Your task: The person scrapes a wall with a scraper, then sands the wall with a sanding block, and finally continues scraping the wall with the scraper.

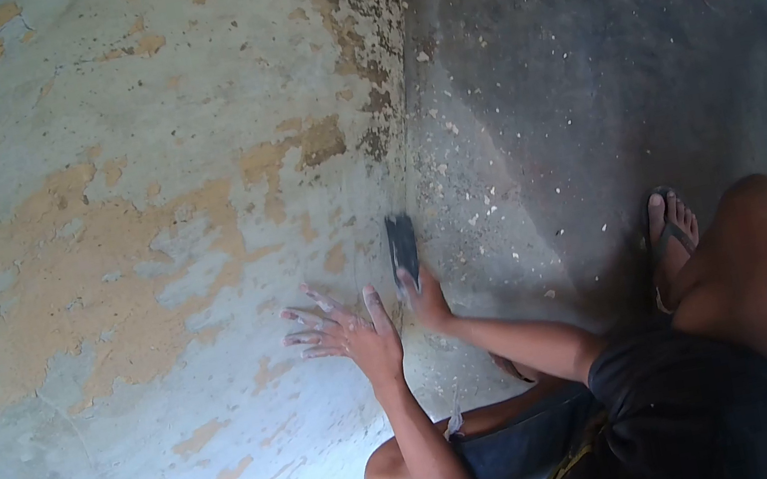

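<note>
My left hand [354, 336] rests against the wall [207, 96] with its fingers spread, whitish dust coating them. My right hand [428, 303] is closed around the lower end of a dark, flat, rectangular scraper [402, 241]. The scraper lies against the bottom of the wall, close to the corner where wall and floor meet. Its exact edge is hard to make out. Around both hands the wall surface is patchy, with pale paint and tan bare areas.
The grey concrete floor [494, 170] is strewn with small pale flakes, and a large dark, damp-looking patch [609, 70] spreads across it. My sandalled foot [674, 231] is on the floor at the right, below my bent knee [760, 247]. Darker brown peeling [369, 49] runs up the wall's base.
</note>
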Demonstrator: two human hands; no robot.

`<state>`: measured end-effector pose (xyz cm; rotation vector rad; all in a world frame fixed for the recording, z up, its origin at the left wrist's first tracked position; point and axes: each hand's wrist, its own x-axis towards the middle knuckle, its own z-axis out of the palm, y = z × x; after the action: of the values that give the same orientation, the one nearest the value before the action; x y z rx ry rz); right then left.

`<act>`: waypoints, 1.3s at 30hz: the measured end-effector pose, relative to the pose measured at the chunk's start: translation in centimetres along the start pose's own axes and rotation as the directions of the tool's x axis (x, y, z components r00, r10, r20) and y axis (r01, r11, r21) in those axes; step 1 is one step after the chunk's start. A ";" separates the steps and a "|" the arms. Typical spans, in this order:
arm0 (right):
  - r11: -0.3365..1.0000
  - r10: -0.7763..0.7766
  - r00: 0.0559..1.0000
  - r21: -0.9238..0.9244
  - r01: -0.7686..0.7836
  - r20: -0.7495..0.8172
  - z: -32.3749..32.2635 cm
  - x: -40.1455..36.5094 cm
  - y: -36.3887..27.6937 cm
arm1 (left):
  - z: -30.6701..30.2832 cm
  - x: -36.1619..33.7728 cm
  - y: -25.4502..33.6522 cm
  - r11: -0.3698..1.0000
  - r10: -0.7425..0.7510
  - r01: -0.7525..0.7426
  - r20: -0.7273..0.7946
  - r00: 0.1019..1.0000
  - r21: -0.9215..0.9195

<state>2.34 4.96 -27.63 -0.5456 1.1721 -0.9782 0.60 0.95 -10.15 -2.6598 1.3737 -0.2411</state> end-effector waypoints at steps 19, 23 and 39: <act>0.984 0.178 0.984 -0.017 -0.177 0.016 -0.7 5.7 -2.9 | -1.1 -0.3 -0.1 0.995 0.051 -0.051 0.002 0.999 -0.090; 0.984 -0.160 0.980 -0.093 0.150 -0.116 0.4 1.1 1.6 | -0.6 -0.1 0.8 1.000 0.015 -0.015 0.011 1.000 -0.021; 0.986 0.165 0.986 0.022 -0.164 -0.032 0.1 4.8 -1.5 | -1.0 -0.3 0.7 0.998 -0.008 0.009 0.017 1.000 -0.059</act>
<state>2.25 0.09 -28.83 -0.4108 1.2170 -0.8588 -0.34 0.77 -9.37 -2.7096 1.3855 -0.1818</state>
